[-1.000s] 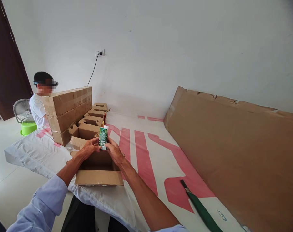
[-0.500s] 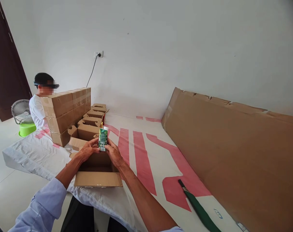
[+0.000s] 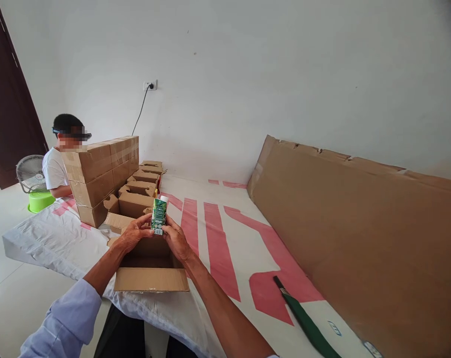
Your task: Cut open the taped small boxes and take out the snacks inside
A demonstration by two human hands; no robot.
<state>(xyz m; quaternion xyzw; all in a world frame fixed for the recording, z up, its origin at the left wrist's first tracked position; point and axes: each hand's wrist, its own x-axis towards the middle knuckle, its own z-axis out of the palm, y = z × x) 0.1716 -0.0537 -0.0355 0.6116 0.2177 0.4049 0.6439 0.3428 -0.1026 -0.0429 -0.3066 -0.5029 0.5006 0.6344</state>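
Observation:
Between both hands is a small green drink carton (image 3: 159, 217) with a white cap, held upright and tilted slightly to the right. My left hand (image 3: 136, 232) is closed on its left side, and my right hand (image 3: 176, 238) grips its lower right edge. Just beneath them stands an open cardboard box (image 3: 151, 280), its near flap folded out toward me. My hands hide part of the box's far side, and its inside is in shadow.
Several open boxes (image 3: 136, 204) run in a row beyond, beside a stack of closed cartons (image 3: 95, 169). Cardboard (image 3: 352, 223) leans on the wall at right. A green-sheathed tool (image 3: 307, 323) lies on the sheet. A person (image 3: 56, 166) sits behind the stack, near a fan (image 3: 31, 174).
The carton stays in both hands and has tipped slightly to the right. The other person's forearm now shows beside the stack. The view has shifted very slightly.

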